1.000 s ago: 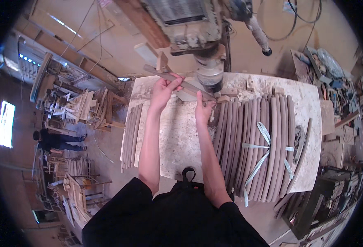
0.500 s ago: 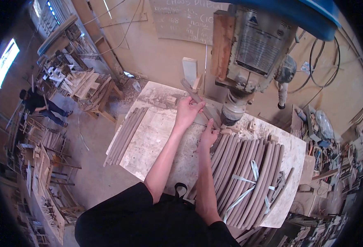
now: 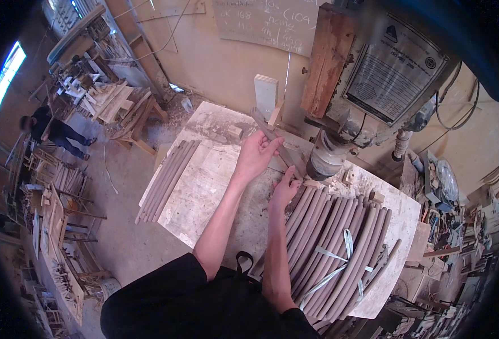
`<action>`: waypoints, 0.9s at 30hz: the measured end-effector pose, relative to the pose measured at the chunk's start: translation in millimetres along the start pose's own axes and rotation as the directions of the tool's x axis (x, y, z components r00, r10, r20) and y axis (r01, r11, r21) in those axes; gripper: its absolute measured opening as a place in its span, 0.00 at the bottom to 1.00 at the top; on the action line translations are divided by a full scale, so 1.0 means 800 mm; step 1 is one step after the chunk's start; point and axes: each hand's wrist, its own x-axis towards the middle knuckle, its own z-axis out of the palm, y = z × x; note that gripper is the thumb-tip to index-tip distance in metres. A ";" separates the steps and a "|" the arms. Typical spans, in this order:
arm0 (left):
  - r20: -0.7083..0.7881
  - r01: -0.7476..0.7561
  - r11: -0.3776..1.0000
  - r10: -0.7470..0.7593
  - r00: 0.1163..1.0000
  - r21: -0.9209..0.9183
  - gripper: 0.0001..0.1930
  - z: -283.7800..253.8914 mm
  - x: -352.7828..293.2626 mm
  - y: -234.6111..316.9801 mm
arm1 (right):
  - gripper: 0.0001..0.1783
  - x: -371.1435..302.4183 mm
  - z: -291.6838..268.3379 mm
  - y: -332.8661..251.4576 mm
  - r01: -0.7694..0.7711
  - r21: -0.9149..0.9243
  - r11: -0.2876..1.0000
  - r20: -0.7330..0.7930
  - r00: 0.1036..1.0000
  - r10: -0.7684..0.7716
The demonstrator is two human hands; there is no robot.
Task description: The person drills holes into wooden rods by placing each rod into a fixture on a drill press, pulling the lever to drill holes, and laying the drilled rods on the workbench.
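Closest in my feed, a bundle of curved wooden rods (image 3: 328, 237), bound with pale tape (image 3: 348, 243), lies on the counter (image 3: 204, 192) below and right of the right hand (image 3: 284, 191). That hand is half curled at the near end of a wooden strip (image 3: 287, 156); I cannot tell whether it grips. The left hand (image 3: 255, 155) has thumb and fingers closed around the strip farther along. More rods (image 3: 169, 182) lie left of the left hand. Beyond the right hand hangs a machine head (image 3: 328, 157); far left of both, a co-worker (image 3: 63, 131) stands.
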 end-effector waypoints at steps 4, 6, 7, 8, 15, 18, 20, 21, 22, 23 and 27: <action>0.075 0.001 1.000 0.000 0.997 -0.023 0.09 0.000 0.001 0.005 | 0.44 -0.009 0.004 -0.008 0.012 0.068 0.998 -0.063 0.998 -0.008; 0.094 0.003 1.000 -0.002 0.996 -0.010 0.09 -0.004 0.004 0.005 | 0.42 -0.009 0.003 -0.006 0.027 0.077 0.997 -0.084 0.996 -0.020; 0.111 0.006 1.000 -0.007 0.994 0.007 0.09 -0.007 0.005 0.007 | 0.42 -0.010 0.002 -0.007 0.024 0.075 0.997 -0.082 0.996 -0.018; 0.108 0.008 1.000 -0.009 0.994 0.008 0.09 -0.009 0.006 0.008 | 0.42 -0.010 0.000 -0.008 0.008 0.052 0.999 -0.043 0.999 -0.006; 0.112 -0.009 1.000 0.008 0.994 0.009 0.07 -0.011 0.006 0.004 | 0.37 -0.013 0.004 -0.014 -0.036 0.031 0.999 -0.080 0.996 0.038; 0.086 -0.021 0.999 0.025 0.996 -0.041 0.07 -0.003 0.005 -0.008 | 0.35 -0.012 0.004 -0.017 -0.013 0.007 1.000 -0.114 0.993 0.014; 0.077 -0.026 0.995 0.033 0.996 -0.096 0.07 -0.004 0.006 -0.009 | 0.40 -0.010 -0.001 -0.020 -0.047 -0.002 0.999 -0.062 0.997 0.047; 0.087 -0.024 0.994 0.034 0.996 -0.106 0.07 -0.006 0.006 -0.010 | 0.47 -0.010 -0.003 -0.021 -0.086 -0.012 0.996 -0.012 0.996 0.086; 0.102 -0.023 0.993 0.036 0.994 -0.117 0.08 -0.006 0.007 -0.010 | 0.47 -0.010 -0.003 -0.021 -0.075 -0.013 0.997 -0.015 0.997 0.075; 0.106 -0.029 0.991 0.043 0.993 -0.128 0.08 -0.008 0.007 -0.011 | 0.42 -0.011 -0.003 -0.020 -0.066 -0.023 0.998 -0.014 0.998 0.066; 0.178 -0.006 0.984 0.038 0.983 -0.178 0.08 -0.015 0.011 -0.011 | 0.35 -0.002 -0.007 -0.008 -0.030 -0.073 0.997 -0.033 0.999 0.028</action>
